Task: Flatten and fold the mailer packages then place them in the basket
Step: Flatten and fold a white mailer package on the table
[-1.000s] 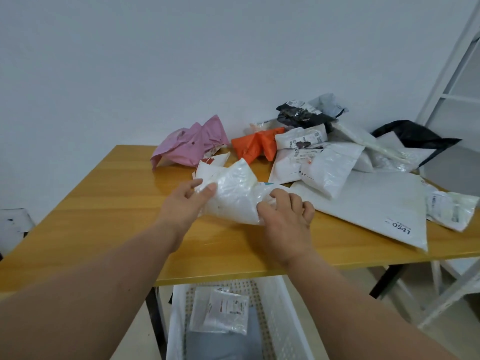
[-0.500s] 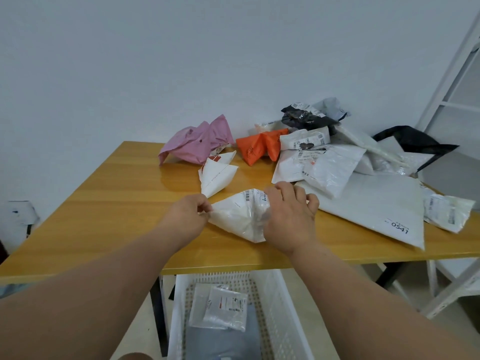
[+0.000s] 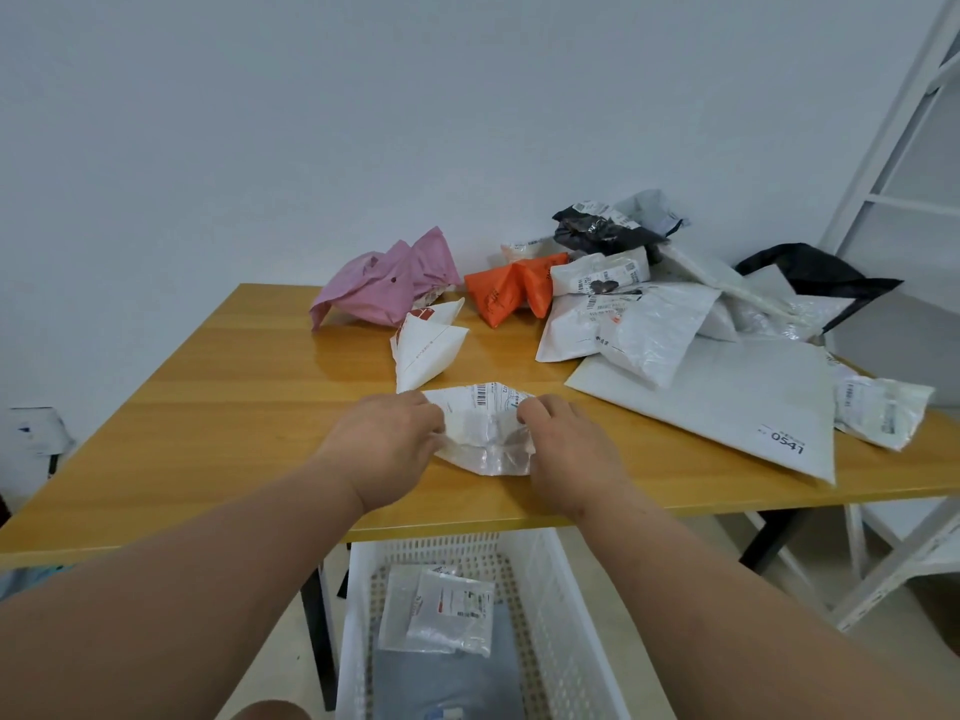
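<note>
Pressing a crumpled white plastic mailer (image 3: 485, 431) flat against the wooden counter (image 3: 218, 407), the left hand (image 3: 387, 449) and right hand (image 3: 569, 449) pinch its opposite edges; the white perforated basket (image 3: 558, 589) waits directly below, presumably for an easy drop.

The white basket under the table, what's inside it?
Inside the white basket lie a folded clear mailer with a label and a grey mailer beneath it. Anything under those is covered.

A wooden table (image 3: 218, 407) stands against a white wall (image 3: 311, 122), beside a white frame (image 3: 883, 174).
</note>
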The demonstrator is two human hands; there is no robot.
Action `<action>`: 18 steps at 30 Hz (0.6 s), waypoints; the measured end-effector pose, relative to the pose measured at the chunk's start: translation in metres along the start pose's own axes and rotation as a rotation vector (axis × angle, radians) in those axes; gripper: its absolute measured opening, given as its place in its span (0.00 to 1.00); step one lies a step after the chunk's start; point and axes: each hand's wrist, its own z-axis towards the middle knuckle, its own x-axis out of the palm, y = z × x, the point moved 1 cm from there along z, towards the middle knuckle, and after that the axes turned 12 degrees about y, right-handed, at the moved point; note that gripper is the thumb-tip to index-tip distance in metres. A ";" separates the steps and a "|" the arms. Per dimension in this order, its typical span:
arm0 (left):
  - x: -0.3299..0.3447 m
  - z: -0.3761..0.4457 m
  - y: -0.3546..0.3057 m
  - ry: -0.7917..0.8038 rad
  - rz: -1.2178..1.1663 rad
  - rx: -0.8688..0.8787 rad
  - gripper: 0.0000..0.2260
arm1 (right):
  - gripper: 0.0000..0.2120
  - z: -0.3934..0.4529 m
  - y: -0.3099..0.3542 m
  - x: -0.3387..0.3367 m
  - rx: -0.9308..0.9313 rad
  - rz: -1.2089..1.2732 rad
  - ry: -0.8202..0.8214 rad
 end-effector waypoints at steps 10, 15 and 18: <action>0.009 -0.016 0.019 0.073 -0.106 -0.167 0.05 | 0.14 -0.006 0.000 0.004 -0.042 -0.123 -0.013; 0.011 -0.017 0.022 0.203 -0.044 -0.160 0.03 | 0.09 -0.011 0.003 0.006 -0.031 -0.051 0.054; 0.014 -0.017 0.020 0.262 0.015 -0.126 0.06 | 0.09 -0.008 0.003 0.005 0.004 0.053 0.001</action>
